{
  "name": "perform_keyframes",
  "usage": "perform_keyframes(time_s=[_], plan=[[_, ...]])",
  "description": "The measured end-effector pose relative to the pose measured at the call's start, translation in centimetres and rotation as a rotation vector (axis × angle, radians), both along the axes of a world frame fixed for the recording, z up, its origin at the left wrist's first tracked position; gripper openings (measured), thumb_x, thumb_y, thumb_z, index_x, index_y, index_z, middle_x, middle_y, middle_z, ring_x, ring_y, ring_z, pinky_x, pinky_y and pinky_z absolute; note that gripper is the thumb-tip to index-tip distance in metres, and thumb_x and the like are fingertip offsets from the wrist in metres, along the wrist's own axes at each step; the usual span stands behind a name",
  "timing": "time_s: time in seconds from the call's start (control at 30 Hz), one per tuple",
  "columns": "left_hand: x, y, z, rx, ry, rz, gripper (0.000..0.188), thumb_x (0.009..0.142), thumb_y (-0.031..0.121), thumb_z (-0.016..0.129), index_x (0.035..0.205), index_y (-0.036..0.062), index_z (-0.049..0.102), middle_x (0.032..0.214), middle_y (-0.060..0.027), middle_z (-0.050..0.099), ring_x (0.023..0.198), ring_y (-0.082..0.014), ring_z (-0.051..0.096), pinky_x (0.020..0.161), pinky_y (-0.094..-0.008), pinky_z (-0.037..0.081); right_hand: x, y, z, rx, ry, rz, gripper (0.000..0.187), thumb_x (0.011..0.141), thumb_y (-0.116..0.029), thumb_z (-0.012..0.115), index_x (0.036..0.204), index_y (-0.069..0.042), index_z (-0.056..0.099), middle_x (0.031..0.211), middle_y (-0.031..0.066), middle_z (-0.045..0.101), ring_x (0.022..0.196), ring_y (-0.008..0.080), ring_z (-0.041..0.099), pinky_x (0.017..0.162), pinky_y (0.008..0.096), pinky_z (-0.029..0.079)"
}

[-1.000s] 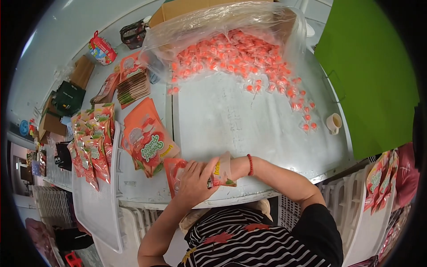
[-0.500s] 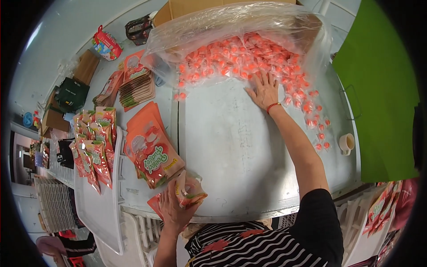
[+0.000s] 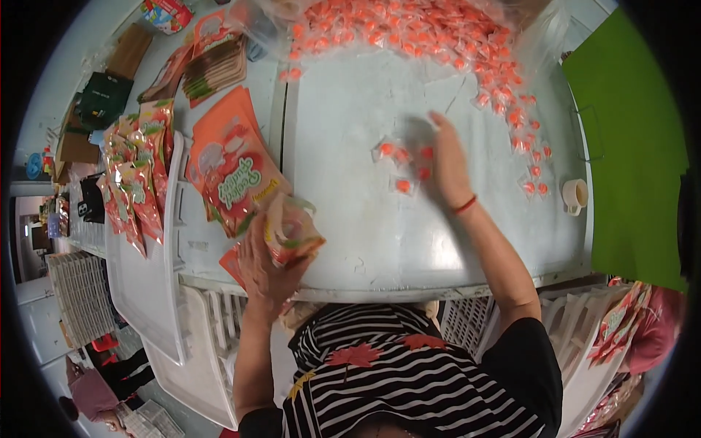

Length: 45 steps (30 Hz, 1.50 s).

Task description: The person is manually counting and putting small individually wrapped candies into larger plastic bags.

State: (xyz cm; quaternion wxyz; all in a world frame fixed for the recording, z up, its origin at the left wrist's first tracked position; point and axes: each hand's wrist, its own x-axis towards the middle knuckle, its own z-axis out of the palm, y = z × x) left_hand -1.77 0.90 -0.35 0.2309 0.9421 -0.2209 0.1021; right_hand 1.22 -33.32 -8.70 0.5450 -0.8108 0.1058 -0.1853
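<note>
My left hand (image 3: 264, 264) is closed around a peach-coloured candy pouch (image 3: 290, 232) at the table's front edge. The pouch's mouth gapes. Beside it lies a fanned stack of flat printed pouches (image 3: 237, 164). My right hand (image 3: 451, 169) is on edge over the middle of the table, fingers stretched out and somewhat blurred. Just left of it lie several small wrapped orange-red candies (image 3: 401, 155), some against the palm side. A large heap of the same candies (image 3: 409, 28) spreads from a clear plastic liner (image 3: 544, 36) at the far side.
Filled pouches (image 3: 142, 175) are piled on a white tray (image 3: 146, 288) at the left. More flat pouches (image 3: 215, 69) stand behind. A tape roll (image 3: 575, 197) lies near the right edge by a green panel (image 3: 628, 160). Another person (image 3: 95, 390) is at the lower left.
My right hand has come back from the heap toward me, and several candies now lie in mid-table beside it. My left hand still holds the pouch. The whole view has tilted downward.
</note>
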Motion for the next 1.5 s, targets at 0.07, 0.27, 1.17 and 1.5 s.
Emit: perform_keyframes(time_s=[0.07, 0.27, 1.17, 1.5], plan=[[-1.0, 0.8, 0.4, -0.016, 0.026, 0.036, 0.101, 0.056, 0.024, 0.088, 0.137, 0.0015, 0.032, 0.126, -0.0204, 0.049, 0.112, -0.0381, 0.051, 0.094, -0.0455, 0.041, -0.4, -3.9, 1.4, 0.477, -0.131, -0.017, 0.044, 0.101, -0.033, 0.032, 0.125, -0.001, 0.050, 0.121, 0.0090, 0.058, 0.112, 0.0184, 0.054, 0.096, 0.0329, 0.038], [-2.4, 2.7, -0.8, -0.059, 0.089, 0.097, 0.100, 0.056, 0.025, 0.086, 0.138, 0.0035, 0.032, 0.119, -0.0213, 0.052, 0.107, -0.0401, 0.051, 0.092, -0.0472, 0.041, -5.2, -9.0, -0.8, 0.766, -0.138, -0.201, 0.045, 0.100, -0.033, 0.033, 0.122, 0.004, 0.048, 0.114, 0.0158, 0.058, 0.109, 0.0249, 0.055, 0.097, 0.0371, 0.044], [-1.5, 2.8, -0.3, -0.014, 0.028, 0.164, 0.096, 0.058, 0.022, 0.084, 0.138, 0.0056, 0.034, 0.127, -0.0195, 0.050, 0.116, -0.0390, 0.048, 0.098, -0.0467, 0.038, 2.1, -10.8, 0.0, -1.031, -0.038, -0.362, 0.034, 0.092, -0.015, 0.049, 0.120, 0.004, 0.051, 0.123, 0.0228, 0.054, 0.117, 0.0403, 0.048, 0.103, 0.0448, 0.036], [-1.7, 2.4, -0.7, -0.057, 0.104, 0.130, 0.097, 0.057, 0.024, 0.085, 0.137, 0.0026, 0.034, 0.124, -0.0215, 0.050, 0.111, -0.0413, 0.050, 0.095, -0.0475, 0.040, -1.4, 3.7, 2.5, -0.757, 0.020, 0.070, 0.056, 0.088, -0.041, 0.056, 0.131, -0.007, 0.048, 0.136, 0.0233, 0.040, 0.127, 0.0447, 0.034, 0.102, 0.0561, 0.030]])
